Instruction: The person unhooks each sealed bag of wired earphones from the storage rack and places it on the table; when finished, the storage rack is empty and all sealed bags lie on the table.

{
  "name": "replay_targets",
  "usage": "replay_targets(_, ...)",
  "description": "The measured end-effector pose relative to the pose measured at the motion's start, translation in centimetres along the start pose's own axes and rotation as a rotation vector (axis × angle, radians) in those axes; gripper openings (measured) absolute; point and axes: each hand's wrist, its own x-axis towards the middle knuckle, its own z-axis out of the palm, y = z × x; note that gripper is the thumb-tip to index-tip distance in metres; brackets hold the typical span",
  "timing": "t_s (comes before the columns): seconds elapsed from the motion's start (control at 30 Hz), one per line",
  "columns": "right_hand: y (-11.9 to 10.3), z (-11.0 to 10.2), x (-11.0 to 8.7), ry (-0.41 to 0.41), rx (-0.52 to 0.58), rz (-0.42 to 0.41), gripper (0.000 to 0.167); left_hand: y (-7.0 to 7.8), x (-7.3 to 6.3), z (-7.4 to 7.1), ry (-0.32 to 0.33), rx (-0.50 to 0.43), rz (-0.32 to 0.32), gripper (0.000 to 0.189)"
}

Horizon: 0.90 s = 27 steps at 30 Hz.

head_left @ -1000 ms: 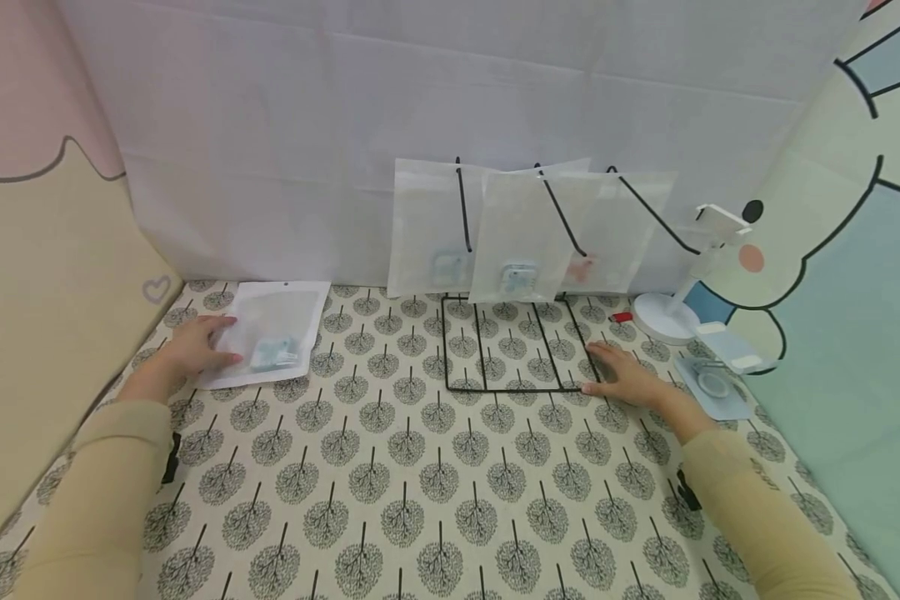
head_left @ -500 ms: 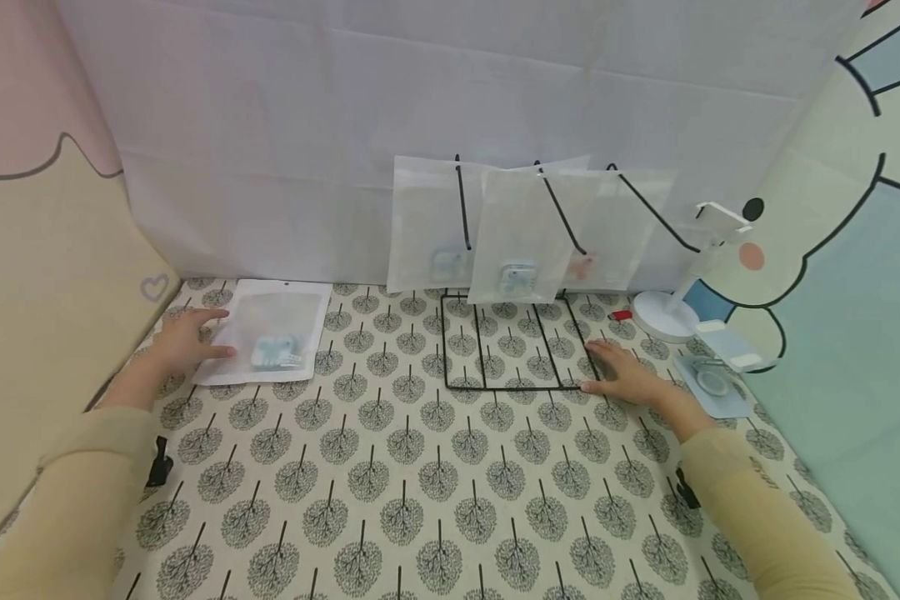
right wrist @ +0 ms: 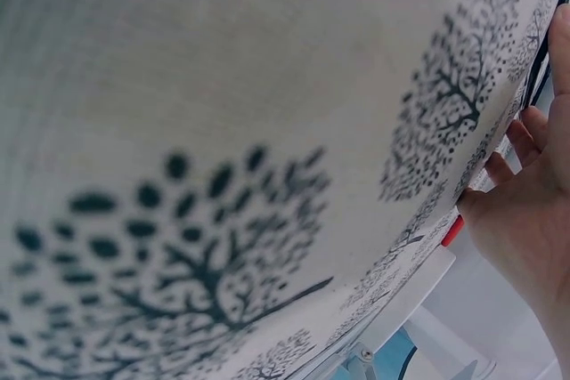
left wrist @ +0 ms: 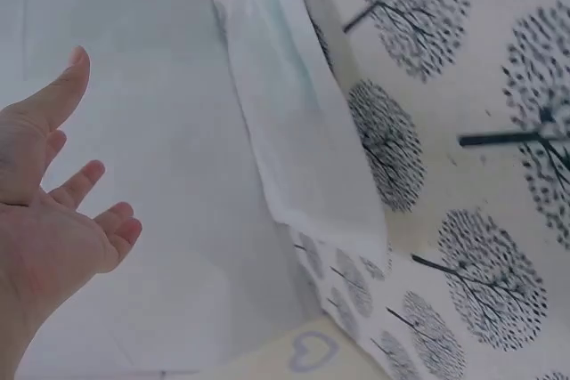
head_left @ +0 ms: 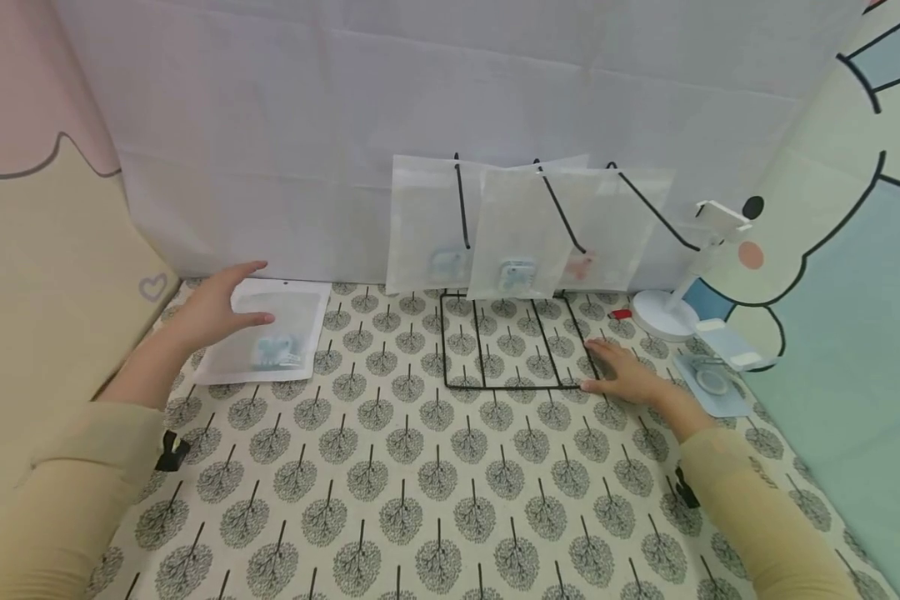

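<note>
In the head view, my left hand is raised over the left side of a flat white pouch. Its thumb and fingers are spread and hold nothing. The pouch lies on the patterned cloth with a pale blue item showing inside. My right hand rests at the front right corner of a black wire rack, fingers and thumb spread along its base. Three similar pouches hang from the rack's upright hooks, among them a middle pouch. In the left wrist view, the left palm faces sideways with fingers apart.
A white phone stand stands right of the rack, with a small red object beside it. Nearer my right arm is a pale blue folding stand. White cloth hangs behind; printed fabric closes the sides.
My left hand first drew slightly left, then rose up and to the right above the pouch. The lying pouch stayed in place. My right hand has kept its place at the rack.
</note>
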Motion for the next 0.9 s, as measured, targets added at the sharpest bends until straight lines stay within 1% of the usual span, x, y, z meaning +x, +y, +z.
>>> replay_targets(0.1,0.1,0.0,0.1,0.004,-0.004,-0.006,0.087,2.0,0.5,0.2,0.037,-0.022,0.045,0.088)
replay_targets(0.2,0.1,0.0,0.1,0.003,-0.003,-0.01,0.088,4.0,1.2,0.7,0.071,-0.051,0.084,0.087)
replay_targets(0.33,0.1,-0.1,0.1,-0.002,-0.008,-0.007,0.089,6.4,2.6,1.9,0.128,-0.138,0.151,0.089)
replay_targets(0.4,0.0,-0.1,0.0,-0.002,-0.008,-0.004,0.088,7.4,3.3,2.6,0.161,-0.181,0.193,0.09)
replay_targets(0.47,0.0,-0.1,0.0,-0.002,-0.011,-0.005,0.088,8.1,4.0,3.4,0.193,-0.214,0.228,0.09)
replay_targets(0.67,0.0,0.0,-0.2,0.001,0.004,-0.013,0.088,9.4,5.9,5.5,0.209,-0.288,0.271,0.091)
replay_targets(0.8,0.1,0.1,-0.1,0.004,0.011,-0.009,0.088,9.9,7.3,6.8,0.219,-0.34,0.266,0.091)
replay_targets(0.9,0.2,0.2,0.0,0.007,0.015,-0.004,0.088,10.3,8.2,7.9,0.202,-0.39,0.253,0.092)
